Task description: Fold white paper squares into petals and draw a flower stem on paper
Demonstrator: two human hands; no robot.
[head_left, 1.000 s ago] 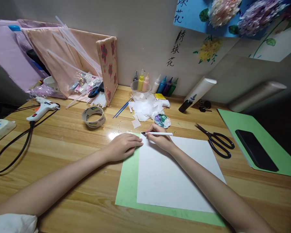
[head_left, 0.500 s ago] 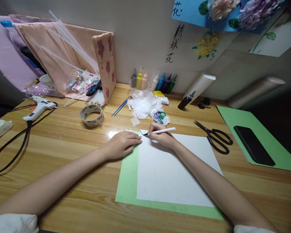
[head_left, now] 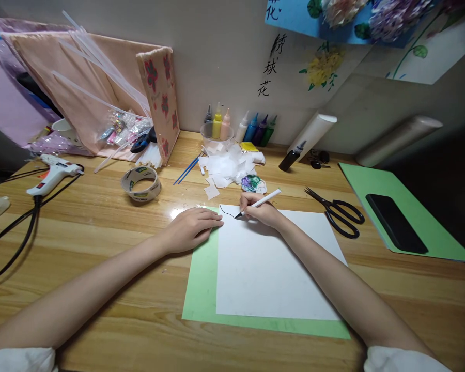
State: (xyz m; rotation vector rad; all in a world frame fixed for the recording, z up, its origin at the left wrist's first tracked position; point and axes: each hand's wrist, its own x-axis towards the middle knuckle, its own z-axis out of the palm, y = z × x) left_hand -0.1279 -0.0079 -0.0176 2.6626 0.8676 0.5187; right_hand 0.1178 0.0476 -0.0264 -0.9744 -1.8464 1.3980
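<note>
My right hand (head_left: 259,210) grips a white marker (head_left: 266,198) with a black tip. That tip touches a white sheet of paper (head_left: 275,274) near its top left, at the end of a thin wavy black line (head_left: 227,213). Beneath the white sheet lies a larger green sheet (head_left: 201,281), showing along the left and bottom edges. My left hand (head_left: 196,227) rests flat with fingers stretched out, over the green sheet's upper left corner, its fingertips at the white sheet's left edge.
Black scissors (head_left: 339,212) lie right of the paper, beside a black phone-like slab (head_left: 396,223) on green paper. A tape roll (head_left: 140,184), white paper scraps (head_left: 227,165) and paint bottles (head_left: 251,128) stand behind. At left is a glue gun (head_left: 50,175) with its cord.
The marker has moved right along the white sheet, and the black line has grown longer into a wave. My left hand stays in place; the view has shifted slightly.
</note>
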